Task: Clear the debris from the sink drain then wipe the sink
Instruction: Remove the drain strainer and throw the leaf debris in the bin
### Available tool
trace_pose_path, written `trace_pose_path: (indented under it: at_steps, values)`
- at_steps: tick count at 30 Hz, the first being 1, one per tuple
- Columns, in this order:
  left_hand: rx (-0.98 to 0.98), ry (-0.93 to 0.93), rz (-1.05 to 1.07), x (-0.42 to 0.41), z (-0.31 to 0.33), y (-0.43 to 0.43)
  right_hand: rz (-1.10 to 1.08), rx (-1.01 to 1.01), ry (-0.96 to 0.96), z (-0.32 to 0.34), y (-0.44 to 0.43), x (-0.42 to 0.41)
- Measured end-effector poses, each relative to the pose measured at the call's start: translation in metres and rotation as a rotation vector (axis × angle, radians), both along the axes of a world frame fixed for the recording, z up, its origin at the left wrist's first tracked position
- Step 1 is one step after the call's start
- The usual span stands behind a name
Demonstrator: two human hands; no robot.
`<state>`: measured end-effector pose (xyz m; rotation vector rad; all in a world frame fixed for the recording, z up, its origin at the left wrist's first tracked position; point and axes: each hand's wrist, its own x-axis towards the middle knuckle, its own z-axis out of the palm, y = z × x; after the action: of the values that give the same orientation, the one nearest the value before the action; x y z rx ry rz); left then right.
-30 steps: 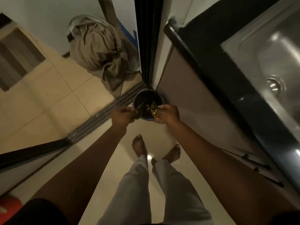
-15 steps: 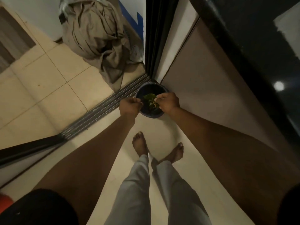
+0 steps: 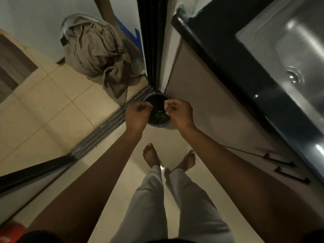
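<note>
A small dark bin (image 3: 154,124) stands on the floor in the corner by the cabinet, with green leafy debris (image 3: 160,114) lying inside it. My left hand (image 3: 138,115) hovers over the bin's left rim with its fingers curled in and nothing in them. Over the right rim my right hand (image 3: 178,113) is likewise curled and holds nothing. The steel sink (image 3: 287,41) is at the upper right, set in a dark counter, and its drain (image 3: 294,77) shows near the right edge.
A pile of beige cloth (image 3: 98,55) lies on the tiled floor beyond a sliding-door track (image 3: 107,127). The cabinet front (image 3: 210,106) with dark handles (image 3: 287,166) runs along my right. My bare feet (image 3: 152,155) stand just short of the bin.
The green debris has left my fingers and now lies in the bin. Both hands have lifted apart over the rim. My view has tilted back, so the sink shows again.
</note>
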<state>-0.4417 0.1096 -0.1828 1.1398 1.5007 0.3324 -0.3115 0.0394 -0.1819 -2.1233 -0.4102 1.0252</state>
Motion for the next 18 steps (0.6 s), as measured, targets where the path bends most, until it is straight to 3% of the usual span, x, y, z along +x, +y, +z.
trace_pose_path:
  at_steps: [9,18]
  values:
    - [0.169,-0.133,-0.196,0.020,0.135,-0.050,-0.082,0.267,0.002,0.146,-0.076,0.019]
    - [0.234,-0.284,-0.350,0.071,0.225,-0.103,-0.257,0.511,-0.039,0.238,-0.155,0.059]
